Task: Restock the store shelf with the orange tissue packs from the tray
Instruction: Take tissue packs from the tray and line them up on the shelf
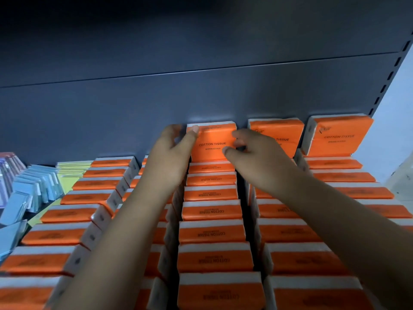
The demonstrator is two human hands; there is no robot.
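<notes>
An orange tissue pack point(211, 142) labelled COTTON TISSUE stands upright at the back of the middle row, against the dark shelf back wall point(201, 90). My left hand point(171, 153) grips its left edge, thumb on the top corner. My right hand point(252, 153) pinches its right edge with thumb and curled fingers. Rows of orange tissue packs point(212, 233) fill the shelf in front of it, running towards me. Two more upright packs point(276, 135) stand to its right. No tray is in view.
Blue packs point(33, 189) and yellow packs point(71, 173) lie on the shelf at the left. A slotted shelf upright point(388, 79) runs along the right side, with a pale wall beyond it. A dark shelf panel spans the top.
</notes>
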